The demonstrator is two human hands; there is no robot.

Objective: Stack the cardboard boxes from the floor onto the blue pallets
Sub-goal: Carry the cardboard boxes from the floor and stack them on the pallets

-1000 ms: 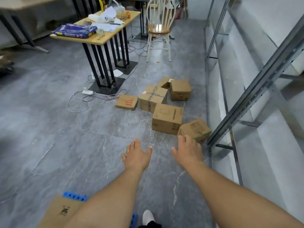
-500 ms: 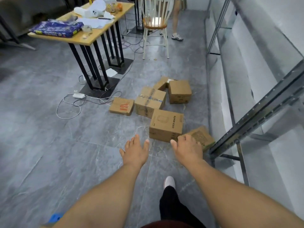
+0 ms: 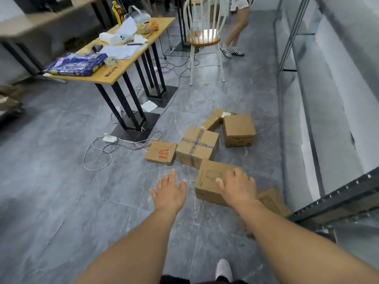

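wooden table, white chair, floor cables

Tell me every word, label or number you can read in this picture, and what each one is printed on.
No text here is sharp enough to quote.
Flat box: red marking, not readable.
Nearest box, under the right hand: a printed outline and small dark print, too blurred.
Far box: dark print along its side, too small.
Table: dark mark near its edge, too small.
Blue packet: yellow and white print, blurred.
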